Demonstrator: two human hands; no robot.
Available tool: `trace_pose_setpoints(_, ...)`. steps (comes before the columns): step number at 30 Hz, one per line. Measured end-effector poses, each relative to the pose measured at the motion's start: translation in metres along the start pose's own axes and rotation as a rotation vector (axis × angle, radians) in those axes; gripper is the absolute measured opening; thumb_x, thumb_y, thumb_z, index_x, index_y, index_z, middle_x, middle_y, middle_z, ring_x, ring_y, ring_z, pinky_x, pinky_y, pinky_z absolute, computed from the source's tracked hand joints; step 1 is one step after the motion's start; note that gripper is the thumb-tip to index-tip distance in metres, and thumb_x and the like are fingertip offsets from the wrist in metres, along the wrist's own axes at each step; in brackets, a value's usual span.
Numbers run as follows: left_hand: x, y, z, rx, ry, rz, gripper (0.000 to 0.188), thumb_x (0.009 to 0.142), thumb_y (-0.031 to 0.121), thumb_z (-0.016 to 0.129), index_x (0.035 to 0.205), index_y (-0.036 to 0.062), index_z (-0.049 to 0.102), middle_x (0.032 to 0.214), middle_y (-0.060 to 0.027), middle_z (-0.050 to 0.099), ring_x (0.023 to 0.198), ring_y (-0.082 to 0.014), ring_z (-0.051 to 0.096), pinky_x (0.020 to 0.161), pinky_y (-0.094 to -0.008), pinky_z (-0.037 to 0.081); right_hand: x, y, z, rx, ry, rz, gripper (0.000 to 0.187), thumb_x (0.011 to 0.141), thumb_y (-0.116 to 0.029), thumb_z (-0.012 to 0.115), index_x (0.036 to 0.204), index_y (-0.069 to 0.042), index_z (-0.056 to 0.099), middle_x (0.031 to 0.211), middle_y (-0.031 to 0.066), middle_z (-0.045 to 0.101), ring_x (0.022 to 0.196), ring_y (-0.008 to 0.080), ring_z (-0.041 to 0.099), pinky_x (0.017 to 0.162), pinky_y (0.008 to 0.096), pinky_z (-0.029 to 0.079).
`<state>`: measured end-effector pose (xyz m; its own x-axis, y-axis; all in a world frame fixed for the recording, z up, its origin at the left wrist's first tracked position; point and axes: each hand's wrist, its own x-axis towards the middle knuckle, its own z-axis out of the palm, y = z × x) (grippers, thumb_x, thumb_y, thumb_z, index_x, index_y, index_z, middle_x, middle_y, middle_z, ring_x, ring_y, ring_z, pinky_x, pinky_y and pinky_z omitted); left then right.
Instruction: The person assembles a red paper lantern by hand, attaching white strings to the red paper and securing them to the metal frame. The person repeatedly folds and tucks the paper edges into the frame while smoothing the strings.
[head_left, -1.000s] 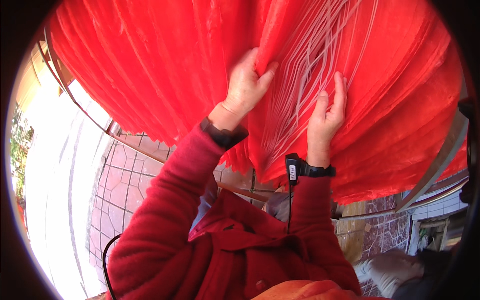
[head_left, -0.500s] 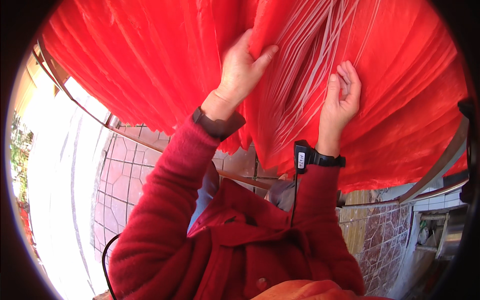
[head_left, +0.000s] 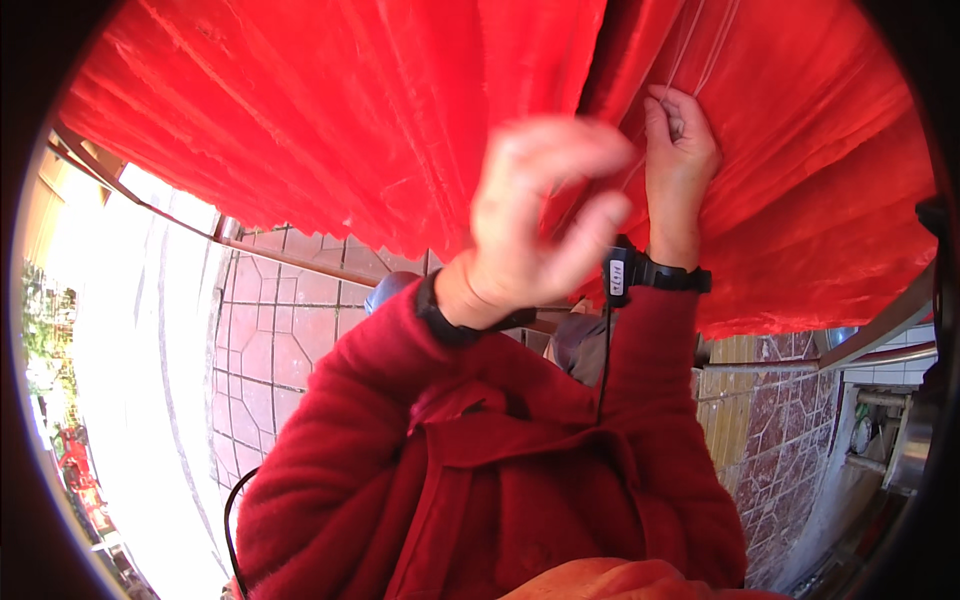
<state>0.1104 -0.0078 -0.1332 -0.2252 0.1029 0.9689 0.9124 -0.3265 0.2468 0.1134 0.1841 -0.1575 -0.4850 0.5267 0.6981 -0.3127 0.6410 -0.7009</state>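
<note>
Bright red pleated sheeting [head_left: 330, 120] hangs in folds before me, parted by a dark gap in the middle. Thin white threads [head_left: 718, 45] run down its right part to the fingertips of my right hand [head_left: 682, 145]. That hand is closed, thumb and fingers curled together at the threads. My left hand [head_left: 545, 215] is held up in front of the gap, smeared by motion. Its thumb stands apart from the fingers, and nothing shows in its grasp.
A thin curved rail [head_left: 290, 265] passes under the sheeting at left, and a metal bar [head_left: 880, 325] at right. Pinkish paving [head_left: 285, 330] lies below. A black cable [head_left: 603, 370] hangs from the device on my right wrist. Shelving [head_left: 880, 430] stands at lower right.
My left hand has let go of the red fold and moved down and right. The wide fan of white threads has closed to a few strands. My right hand has risen slightly.
</note>
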Motion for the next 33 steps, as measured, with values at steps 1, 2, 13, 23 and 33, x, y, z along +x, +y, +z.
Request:
trace_pose_setpoints(1,-0.006,0.007,0.008,-0.123,-0.137,-0.043,0.040,0.080,-0.012,0.068,0.118,-0.0033,0.057,0.116,-0.0154,0.061,0.105,-0.0268,0.063,0.089,-0.0363,0.052,0.003,0.003,0.002,0.118,-0.004,0.045,0.014,0.092,-0.004,0.066,0.105,0.001,0.067,0.091,0.0083,0.072,0.079,0.0123,0.066,0.073,0.0265,0.053)
trace_pose_setpoints(2,-0.012,0.010,0.017,-0.249,-0.274,-0.085,0.030,0.080,-0.013,0.066,0.108,-0.0031,0.062,0.108,-0.0155,0.064,0.099,-0.0278,0.065,0.085,-0.0361,0.053,0.004,0.004,0.000,0.164,-0.016,0.055,0.014,0.092,-0.004,0.065,0.106,0.001,0.067,0.091,0.0075,0.072,0.079,0.0117,0.065,0.073,0.0260,0.053)
trace_pose_setpoints(13,-0.059,-0.089,0.010,0.183,-0.322,-0.664,0.045,0.092,0.003,0.061,0.135,0.0043,0.052,0.132,-0.0166,0.059,0.123,-0.0295,0.057,0.101,-0.0354,0.046,0.006,0.011,-0.017,0.251,0.049,0.029,0.028,0.093,0.001,0.063,0.121,0.000,0.061,0.114,0.0103,0.068,0.101,0.0168,0.066,0.091,0.0280,0.053)
trace_pose_setpoints(23,-0.061,-0.087,0.051,0.230,-0.401,-0.672,0.056,0.090,0.007,0.064,0.142,-0.0013,0.044,0.130,-0.0253,0.058,0.122,-0.0363,0.057,0.101,-0.0399,0.048,0.001,0.014,-0.017,0.317,0.084,-0.102,0.031,0.096,0.006,0.057,0.127,0.003,0.054,0.116,0.0131,0.066,0.103,0.0180,0.067,0.089,0.0262,0.052)
trace_pose_setpoints(33,-0.070,-0.154,0.039,0.422,-0.755,-0.668,0.041,0.089,0.009,0.058,0.129,0.0045,0.060,0.126,-0.0217,0.063,0.123,-0.0407,0.054,0.104,-0.0448,0.045,0.000,0.015,-0.016,0.195,-0.148,-0.060,0.011,0.092,0.002,0.061,0.101,0.001,0.068,0.096,0.0052,0.070,0.091,0.0125,0.065,0.084,0.0255,0.050)
